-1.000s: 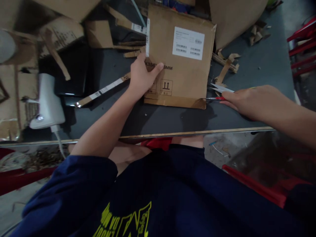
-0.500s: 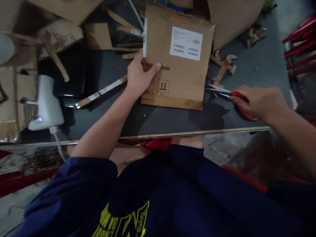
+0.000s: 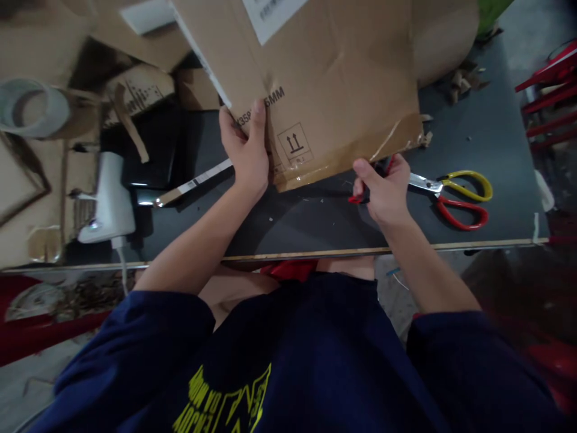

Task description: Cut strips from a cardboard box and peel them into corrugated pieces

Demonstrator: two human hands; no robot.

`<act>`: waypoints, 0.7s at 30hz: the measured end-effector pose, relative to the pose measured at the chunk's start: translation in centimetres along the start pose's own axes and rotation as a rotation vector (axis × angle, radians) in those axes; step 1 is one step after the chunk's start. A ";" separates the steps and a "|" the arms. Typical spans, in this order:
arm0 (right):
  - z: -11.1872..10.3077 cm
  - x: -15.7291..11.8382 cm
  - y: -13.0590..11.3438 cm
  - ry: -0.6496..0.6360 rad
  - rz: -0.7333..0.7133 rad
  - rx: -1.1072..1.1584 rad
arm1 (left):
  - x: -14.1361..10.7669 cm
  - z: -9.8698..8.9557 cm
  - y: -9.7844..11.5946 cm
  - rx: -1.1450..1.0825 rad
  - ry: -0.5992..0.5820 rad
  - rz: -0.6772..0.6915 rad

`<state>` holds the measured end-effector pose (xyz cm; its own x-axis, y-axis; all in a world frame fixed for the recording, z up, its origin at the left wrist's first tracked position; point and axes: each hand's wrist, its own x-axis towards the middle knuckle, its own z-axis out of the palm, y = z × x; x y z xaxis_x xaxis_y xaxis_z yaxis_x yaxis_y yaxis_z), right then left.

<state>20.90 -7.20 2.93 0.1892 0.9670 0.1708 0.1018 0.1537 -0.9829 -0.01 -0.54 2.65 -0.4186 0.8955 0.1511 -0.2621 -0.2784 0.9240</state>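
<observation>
My left hand [image 3: 247, 147] grips the left edge of a flattened cardboard box [image 3: 342, 78], thumb on its printed face and fingers behind. The cardboard is raised and tilted, with a white label at the top and clear tape along its lower edge. My right hand [image 3: 385, 189] is closed around a small red and black tool [image 3: 359, 199], mostly hidden by the fingers. Its thumb is at the cardboard's lower edge; whether it presses on it I cannot tell. Scissors [image 3: 439, 187] with one yellow and one red handle lie on the table just right of that hand.
On the dark table [image 3: 315, 225], a narrow cardboard strip [image 3: 193, 183] lies left of my left hand. Farther left are a white device [image 3: 108, 201] with a cable, a black flat object [image 3: 151, 150] and a tape roll [image 3: 33, 111]. Cardboard scraps [image 3: 466, 84] lie at the back right.
The scissors have left my right hand and lie on the table. That hand has moved left and holds a red and black tool. The cardboard has been lifted and tilted by my left hand.
</observation>
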 end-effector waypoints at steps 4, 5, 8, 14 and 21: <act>1.8 1.8 -0.7 -0.018 0.062 0.267 | 0.1 0.0 -0.6 -0.041 -0.038 -0.044; 1.9 2.0 -0.9 -0.030 0.077 0.301 | 0.4 -0.1 -0.8 -0.041 -0.050 -0.035; 1.8 2.1 -1.1 -0.094 0.126 0.335 | 1.1 -0.7 -1.5 -0.041 -0.070 0.014; 1.4 2.1 -0.7 -0.153 0.266 0.336 | 0.8 -0.7 -1.5 -0.063 -0.137 -0.140; 1.6 2.3 -0.3 -0.160 0.273 0.351 | 0.6 -0.6 -1.1 -0.051 -0.088 -0.083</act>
<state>19.74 -4.67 3.52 0.0075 0.9965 -0.0829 -0.2728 -0.0777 -0.9589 -0.54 0.05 1.54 -0.3165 0.9425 0.1075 -0.3371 -0.2177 0.9160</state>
